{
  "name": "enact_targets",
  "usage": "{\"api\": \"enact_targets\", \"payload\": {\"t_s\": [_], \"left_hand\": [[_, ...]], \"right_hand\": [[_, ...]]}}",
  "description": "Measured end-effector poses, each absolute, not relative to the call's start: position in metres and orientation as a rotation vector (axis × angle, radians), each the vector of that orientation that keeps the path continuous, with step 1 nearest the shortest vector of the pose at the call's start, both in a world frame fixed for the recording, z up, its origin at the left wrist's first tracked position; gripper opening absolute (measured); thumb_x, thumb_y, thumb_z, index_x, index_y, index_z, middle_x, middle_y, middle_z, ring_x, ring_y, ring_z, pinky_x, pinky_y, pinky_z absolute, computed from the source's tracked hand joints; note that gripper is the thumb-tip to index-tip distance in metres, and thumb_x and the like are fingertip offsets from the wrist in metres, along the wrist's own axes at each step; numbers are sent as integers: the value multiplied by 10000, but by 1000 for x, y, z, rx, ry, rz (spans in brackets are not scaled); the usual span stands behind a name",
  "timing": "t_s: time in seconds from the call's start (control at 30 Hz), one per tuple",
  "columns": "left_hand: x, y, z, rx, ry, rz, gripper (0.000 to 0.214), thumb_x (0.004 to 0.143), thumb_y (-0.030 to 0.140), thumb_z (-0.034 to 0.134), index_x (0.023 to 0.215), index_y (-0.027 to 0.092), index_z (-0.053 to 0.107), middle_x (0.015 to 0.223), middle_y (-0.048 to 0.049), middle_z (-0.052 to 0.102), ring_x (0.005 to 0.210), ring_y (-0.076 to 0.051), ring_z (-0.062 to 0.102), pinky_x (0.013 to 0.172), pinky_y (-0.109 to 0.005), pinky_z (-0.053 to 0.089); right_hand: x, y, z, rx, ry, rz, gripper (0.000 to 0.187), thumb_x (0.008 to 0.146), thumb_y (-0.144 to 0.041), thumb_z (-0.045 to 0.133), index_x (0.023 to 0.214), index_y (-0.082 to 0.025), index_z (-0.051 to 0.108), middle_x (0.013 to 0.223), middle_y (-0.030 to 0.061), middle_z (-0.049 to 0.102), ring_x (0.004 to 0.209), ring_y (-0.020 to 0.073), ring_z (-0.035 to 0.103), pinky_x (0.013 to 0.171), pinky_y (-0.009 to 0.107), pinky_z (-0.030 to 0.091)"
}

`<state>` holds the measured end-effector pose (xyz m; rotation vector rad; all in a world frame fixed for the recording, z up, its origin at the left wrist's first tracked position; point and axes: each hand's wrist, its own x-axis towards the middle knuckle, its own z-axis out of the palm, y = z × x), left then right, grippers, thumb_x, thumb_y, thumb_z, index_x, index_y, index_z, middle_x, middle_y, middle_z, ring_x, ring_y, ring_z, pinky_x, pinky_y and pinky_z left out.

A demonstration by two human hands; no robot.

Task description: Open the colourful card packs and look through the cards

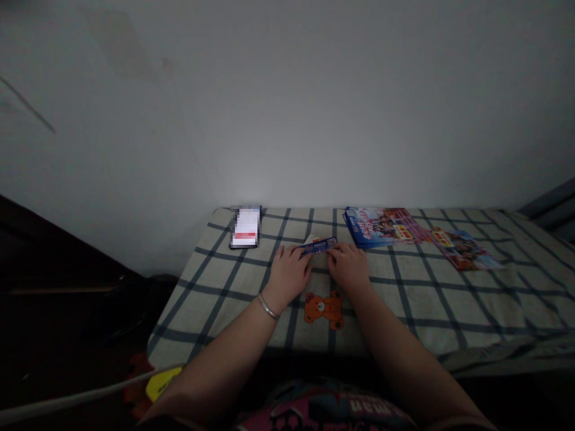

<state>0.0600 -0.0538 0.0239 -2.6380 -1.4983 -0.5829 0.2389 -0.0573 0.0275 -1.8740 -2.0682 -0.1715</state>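
Head view — 1 blue printed paper strip [320,246], mid-table on checked cloth [211,287], betw. both hands. L hand [291,274]: fingers on strip's left end; bracelet [268,306] at wrist. R hand [349,263]: fingers on right end. Hands apart, strip spanning gap; pinched or merely pressed — can't tell. 1 phone [246,227], lit screen, blurred, to left nr. wall [287,120]. 1 stack printed leaflets [381,226], right of R hand, nr. wall. 1 sgl. leaflet [467,249], just right of stack. 1 orange bear pic. [324,308] on cloth, betw. forearms.
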Motion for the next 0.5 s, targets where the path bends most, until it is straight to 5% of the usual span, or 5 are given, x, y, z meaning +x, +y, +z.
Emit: {"api": "enact_targets", "payload": {"t_s": [0.5], "left_hand": [[58, -52, 29, -2595, -1480, -587, 222, 877, 246, 530, 1024, 219, 693, 1099, -73, 670, 1056, -262, 568, 1013, -508, 345]], "right_hand": [[248, -57, 27, -2035, -1933, -258, 278, 887, -279, 485, 1047, -281, 712, 1035, 64, 664, 949, 231, 548, 769, 350, 344]]}}
